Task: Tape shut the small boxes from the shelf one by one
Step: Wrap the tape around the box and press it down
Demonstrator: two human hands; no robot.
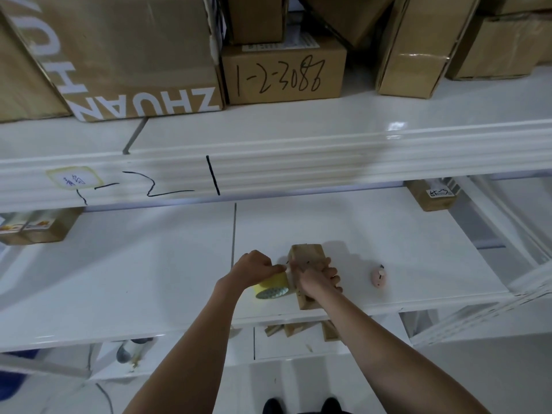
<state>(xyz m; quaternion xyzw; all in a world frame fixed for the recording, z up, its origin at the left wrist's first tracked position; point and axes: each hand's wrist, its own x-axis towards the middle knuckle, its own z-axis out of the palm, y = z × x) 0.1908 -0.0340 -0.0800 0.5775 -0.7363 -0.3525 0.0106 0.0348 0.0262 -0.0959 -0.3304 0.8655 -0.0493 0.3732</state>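
My left hand [257, 268] grips the yellow tape roll [273, 285], fingers curled over its top, and my right hand [318, 276] is wrapped round the small box [307, 255], holding it down on the white shelf [149, 279] at lower centre of the frame. The roll sits just left of the box, touching or nearly so. The box lies close to the shelf's front edge, its near end almost at the lip. There is bare shelf to the left of my hands and some to the right, where one small pink object [378, 277] lies apart from the box.

At the shelf's back, one brown box [38, 227] sits at far left and one [431, 195] at upper right with a label I cannot read. The beam [268, 171] above carries hand-drawn marks that look like "1", "2", "1" and a taped note too blurred to read. On the upper shelf I count five or so cartons: a big one [125, 55] printed "ZHUAN" upside down, and one [283, 74] with "1-2-3088" written by hand, also inverted. Small boxes [298, 328] show on the shelf below.
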